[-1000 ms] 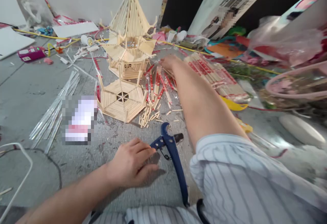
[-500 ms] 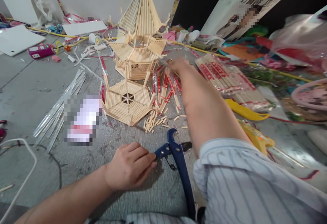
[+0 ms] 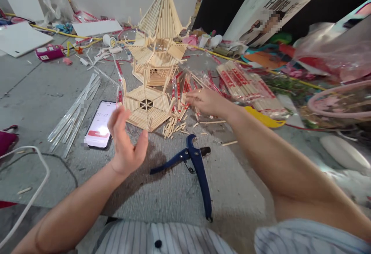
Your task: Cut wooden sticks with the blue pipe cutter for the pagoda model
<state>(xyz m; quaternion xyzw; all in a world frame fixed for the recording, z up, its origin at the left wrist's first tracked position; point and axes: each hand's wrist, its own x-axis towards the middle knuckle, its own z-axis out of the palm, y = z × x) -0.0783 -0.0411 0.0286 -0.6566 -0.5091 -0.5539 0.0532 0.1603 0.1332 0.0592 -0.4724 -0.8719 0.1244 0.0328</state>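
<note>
My left hand (image 3: 126,140) is raised with fingers apart, holding nothing, between the phone (image 3: 100,124) and the near edge of a flat hexagonal stick piece (image 3: 136,111). My right hand (image 3: 203,100) is over the red-banded chopsticks (image 3: 183,87) right of that piece; its fingertips touch or hover near them, and whether it grips one cannot be made out. A blue cutter (image 3: 199,169) lies untouched with its handles spread. Short cut stick pieces (image 3: 171,129) are scattered behind it. Farther back stands a tiered stick tower (image 3: 160,18) with a pointed roof.
Clear plastic strips (image 3: 75,111) lie at the left, near a white cable (image 3: 37,184). Packed chopsticks (image 3: 240,80), a yellow piece (image 3: 265,118) and a pink hoop (image 3: 315,105) are at the right. A purple device (image 3: 49,53) sits far left.
My left hand has let go of the blue cutter's handle, risen and opened. My right hand has drawn back toward me from beside the tower. The cutter now lies alone on the surface.
</note>
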